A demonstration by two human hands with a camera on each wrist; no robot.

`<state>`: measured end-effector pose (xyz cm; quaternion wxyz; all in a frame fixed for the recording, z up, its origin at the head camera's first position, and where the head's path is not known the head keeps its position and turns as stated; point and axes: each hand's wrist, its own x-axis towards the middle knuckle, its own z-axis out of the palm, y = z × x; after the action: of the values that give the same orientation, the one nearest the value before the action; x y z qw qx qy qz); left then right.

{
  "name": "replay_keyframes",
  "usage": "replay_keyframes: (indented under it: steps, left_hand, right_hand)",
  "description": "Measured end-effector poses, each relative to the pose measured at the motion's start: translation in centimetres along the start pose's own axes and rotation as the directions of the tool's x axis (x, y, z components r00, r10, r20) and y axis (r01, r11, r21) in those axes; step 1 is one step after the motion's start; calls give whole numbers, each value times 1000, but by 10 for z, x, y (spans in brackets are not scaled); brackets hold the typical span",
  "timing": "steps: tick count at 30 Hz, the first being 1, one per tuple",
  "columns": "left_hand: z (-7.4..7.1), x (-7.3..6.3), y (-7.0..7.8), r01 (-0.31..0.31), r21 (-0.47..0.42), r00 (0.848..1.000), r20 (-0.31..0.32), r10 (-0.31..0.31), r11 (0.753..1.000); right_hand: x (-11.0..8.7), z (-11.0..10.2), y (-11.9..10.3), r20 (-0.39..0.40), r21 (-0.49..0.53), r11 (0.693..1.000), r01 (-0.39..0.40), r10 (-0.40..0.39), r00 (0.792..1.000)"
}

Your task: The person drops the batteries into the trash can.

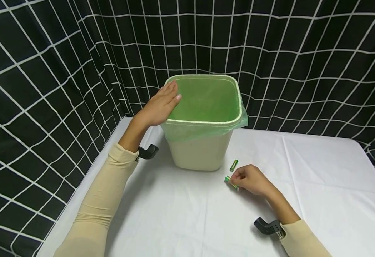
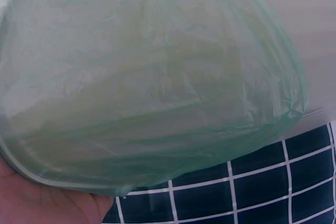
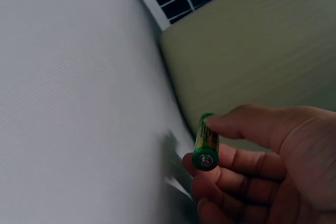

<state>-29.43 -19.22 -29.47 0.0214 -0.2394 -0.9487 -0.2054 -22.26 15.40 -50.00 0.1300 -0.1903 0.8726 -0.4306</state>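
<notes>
My right hand point(image 1: 253, 180) pinches a green and gold battery point(image 3: 207, 144) between thumb and fingers, low over the white cloth. Its metal terminal faces the camera in the right wrist view. Just beyond it, a second green battery point(image 1: 234, 165) lies on the table near the foot of a cream-coloured bin point(image 1: 198, 154). Over the bin's top is a pale green plastic liner point(image 2: 157, 87), folded down outside the rim. My left hand point(image 1: 161, 106) rests against the left side of the rim, fingers extended. In the left wrist view the liner hides most of that hand.
A white cloth covers the table point(image 1: 174, 217). Dark curtains point(image 1: 280, 39) with a white grid stand behind it and along the left side. Each wrist wears a black camera mount point(image 1: 148, 152).
</notes>
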Motion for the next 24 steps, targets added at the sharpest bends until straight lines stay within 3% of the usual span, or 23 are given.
replay_keyframes:
  steps: [9, 24]
  left_hand:
    - [-1, 0, 1, 0, 3, 1000, 7, 0, 1000]
    - [-2, -1, 1, 2, 11, 1000, 6, -2, 1000]
  right_hand:
    - [-3, -6, -6, 46, 95, 995, 26, -30, 998]
    - [-12, -21, -33, -111, 19, 992, 122, -119, 987]
